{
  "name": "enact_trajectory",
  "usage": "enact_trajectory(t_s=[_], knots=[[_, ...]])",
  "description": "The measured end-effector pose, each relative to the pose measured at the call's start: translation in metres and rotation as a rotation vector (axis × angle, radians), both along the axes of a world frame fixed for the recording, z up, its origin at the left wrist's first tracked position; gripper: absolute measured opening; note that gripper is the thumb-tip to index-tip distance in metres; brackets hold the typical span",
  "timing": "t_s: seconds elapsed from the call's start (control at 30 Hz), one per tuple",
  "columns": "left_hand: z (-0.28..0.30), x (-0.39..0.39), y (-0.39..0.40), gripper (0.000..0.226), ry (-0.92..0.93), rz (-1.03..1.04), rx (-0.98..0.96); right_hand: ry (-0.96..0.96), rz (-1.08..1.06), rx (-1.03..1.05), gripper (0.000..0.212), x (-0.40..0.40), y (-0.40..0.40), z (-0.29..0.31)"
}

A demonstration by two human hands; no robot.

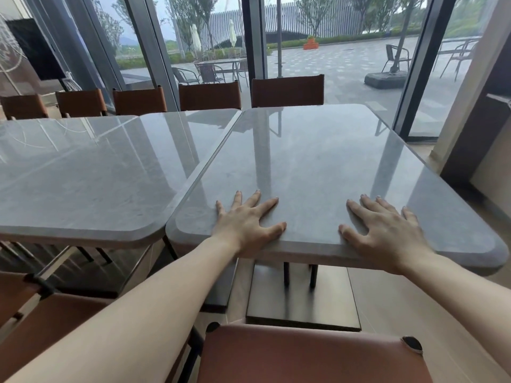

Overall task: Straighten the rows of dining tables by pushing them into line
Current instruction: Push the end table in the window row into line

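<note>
Your hands, left and right, lie flat and open on the right desk (skewed against its neighbour); next, push it square.

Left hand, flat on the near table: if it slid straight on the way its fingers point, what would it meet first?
The left hand points up and slightly right across the grey table. Only bare tabletop lies ahead; past the far edge stands a brown chair back, though depth there is unclear.

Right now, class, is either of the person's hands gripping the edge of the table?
No: the left hand and right hand both lie flat, fingers spread, on the table top.
</note>
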State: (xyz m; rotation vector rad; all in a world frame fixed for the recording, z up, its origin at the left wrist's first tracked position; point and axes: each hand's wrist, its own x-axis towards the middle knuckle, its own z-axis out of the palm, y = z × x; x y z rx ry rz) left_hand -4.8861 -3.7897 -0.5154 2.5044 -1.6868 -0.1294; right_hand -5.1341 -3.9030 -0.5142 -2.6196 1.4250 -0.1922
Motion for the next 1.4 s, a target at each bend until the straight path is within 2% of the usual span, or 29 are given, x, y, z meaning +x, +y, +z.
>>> enact_trajectory(t_s=[0.53,0.7,0.83,1.0,1.13,1.23,1.33,1.4], knots=[[-0.002,-0.002,-0.001,0.068,0.02,-0.005,-0.016,-0.014,-0.018,0.019,0.067,0.001,0.001,-0.001],[-0.003,-0.002,0.0,0.069,0.027,-0.006,-0.007,0.002,-0.027,0.048,0.079,0.0,0.002,0.0],[-0.005,-0.004,0.006,0.064,0.063,0.02,-0.127,0.048,-0.038,0.091,0.086,0.002,-0.001,0.001],[-0.001,-0.005,0.007,0.062,0.064,0.01,-0.12,0.037,-0.119,0.182,0.068,0.009,0.004,0.009],[0.01,-0.011,0.003,0.065,0.04,0.004,0.04,-0.015,-0.207,0.136,0.061,0.016,0.035,0.012],[0.023,-0.029,0.0,0.064,0.077,0.082,0.139,-0.052,-0.246,0.16,0.06,0.012,0.058,0.02],[0.029,-0.047,0.012,0.063,0.125,0.118,0.167,0.036,-0.23,0.273,0.061,0.003,0.075,0.04],[0.036,-0.051,0.027,0.059,0.237,0.13,0.114,0.118,-0.231,0.381,0.052,-0.004,0.082,0.059]])
